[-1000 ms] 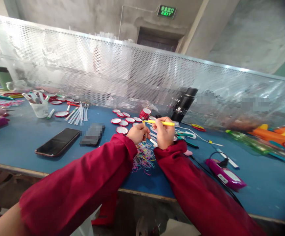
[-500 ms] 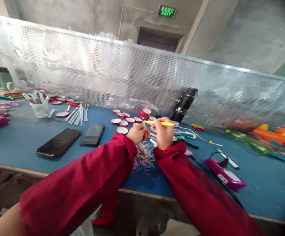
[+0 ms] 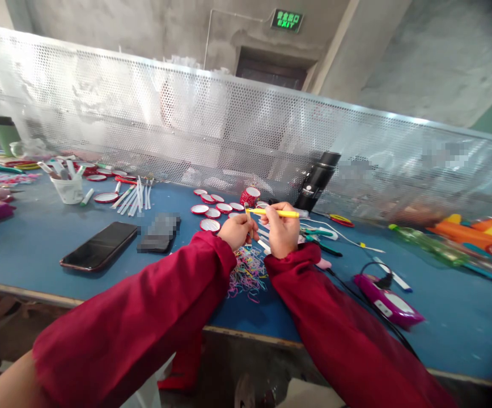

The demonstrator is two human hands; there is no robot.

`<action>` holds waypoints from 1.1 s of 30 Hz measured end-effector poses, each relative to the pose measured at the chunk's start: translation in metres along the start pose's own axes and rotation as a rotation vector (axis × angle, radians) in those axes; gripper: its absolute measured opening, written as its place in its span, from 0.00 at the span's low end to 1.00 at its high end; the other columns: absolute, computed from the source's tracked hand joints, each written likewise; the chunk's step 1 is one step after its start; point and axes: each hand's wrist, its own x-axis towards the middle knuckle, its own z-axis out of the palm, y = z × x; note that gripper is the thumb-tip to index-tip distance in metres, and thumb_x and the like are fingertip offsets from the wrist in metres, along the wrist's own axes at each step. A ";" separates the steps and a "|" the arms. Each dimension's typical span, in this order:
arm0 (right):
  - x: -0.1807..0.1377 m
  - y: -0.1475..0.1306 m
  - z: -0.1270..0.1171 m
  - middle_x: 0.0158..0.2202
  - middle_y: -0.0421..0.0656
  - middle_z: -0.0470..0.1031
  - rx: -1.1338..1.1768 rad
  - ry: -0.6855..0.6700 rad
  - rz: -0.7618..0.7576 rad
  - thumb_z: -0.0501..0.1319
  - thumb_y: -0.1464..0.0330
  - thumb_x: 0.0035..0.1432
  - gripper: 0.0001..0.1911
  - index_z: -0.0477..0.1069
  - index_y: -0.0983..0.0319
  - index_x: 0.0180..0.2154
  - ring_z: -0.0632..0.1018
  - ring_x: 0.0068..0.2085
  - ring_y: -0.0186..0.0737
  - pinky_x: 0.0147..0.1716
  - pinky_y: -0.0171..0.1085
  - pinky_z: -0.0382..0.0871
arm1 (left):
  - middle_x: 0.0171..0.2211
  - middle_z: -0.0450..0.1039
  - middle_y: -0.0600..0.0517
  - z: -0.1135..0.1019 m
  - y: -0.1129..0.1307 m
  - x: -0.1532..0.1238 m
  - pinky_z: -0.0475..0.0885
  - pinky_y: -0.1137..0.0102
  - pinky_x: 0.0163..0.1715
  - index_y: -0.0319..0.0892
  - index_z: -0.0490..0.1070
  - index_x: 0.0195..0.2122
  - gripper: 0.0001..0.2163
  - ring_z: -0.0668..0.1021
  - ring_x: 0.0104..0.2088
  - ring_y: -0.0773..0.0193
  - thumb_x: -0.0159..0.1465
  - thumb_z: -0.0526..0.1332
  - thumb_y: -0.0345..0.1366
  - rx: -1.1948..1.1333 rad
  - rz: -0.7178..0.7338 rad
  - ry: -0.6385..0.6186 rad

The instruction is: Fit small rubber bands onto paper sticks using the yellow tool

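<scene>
My right hand (image 3: pixel 281 231) is closed around a yellow pen (image 3: pixel 287 213) that lies nearly level and points left. Its tip is at a thin wooden-looking stick (image 3: pixel 249 216) with a dark top end; whether the two touch I cannot tell. The stick stands roughly upright, pinched in the fingers of my left hand (image 3: pixel 236 231). Below both hands lies a heap of multicoloured short loops or threads (image 3: pixel 248 271). Just beyond them are several round red-rimmed discs (image 3: pixel 210 225) with white faces, and a red cylinder-like stack (image 3: pixel 250 196).
Left of my hands lie a black phone (image 3: pixel 99 247), a second dark device (image 3: pixel 159 232) and white markers (image 3: pixel 133 199) near a white cup (image 3: pixel 68 190). To the right are pliers (image 3: pixel 329 247), a black bottle (image 3: pixel 318 182) and a purple power strip (image 3: pixel 388 301). A perforated metal screen (image 3: pixel 144 113) borders the back.
Almost nothing differs. Both hands keep their hold on the pen and the stick, and the whole view has shifted very slightly.
</scene>
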 end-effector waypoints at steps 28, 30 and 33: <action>0.003 0.000 -0.003 0.21 0.35 0.70 -0.018 0.053 -0.016 0.62 0.62 0.57 0.09 0.67 0.59 0.28 0.72 0.23 0.33 0.27 0.34 0.68 | 0.20 0.68 0.55 -0.001 0.003 -0.001 0.59 0.78 0.18 0.40 0.63 0.28 0.11 0.65 0.15 0.75 0.68 0.49 0.26 0.018 0.010 0.005; 0.001 -0.002 -0.002 0.21 0.35 0.70 -0.006 0.045 -0.024 0.62 0.62 0.57 0.09 0.67 0.59 0.29 0.73 0.24 0.33 0.27 0.34 0.69 | 0.20 0.68 0.55 0.000 0.003 -0.002 0.58 0.78 0.18 0.40 0.63 0.28 0.11 0.65 0.15 0.75 0.68 0.49 0.26 0.022 0.005 0.003; -0.001 -0.004 0.000 0.22 0.35 0.70 0.000 0.013 -0.027 0.62 0.61 0.57 0.09 0.67 0.59 0.29 0.73 0.24 0.33 0.27 0.34 0.68 | 0.21 0.69 0.54 0.000 0.003 -0.002 0.59 0.77 0.19 0.40 0.63 0.28 0.11 0.65 0.16 0.74 0.67 0.49 0.25 0.022 0.010 0.005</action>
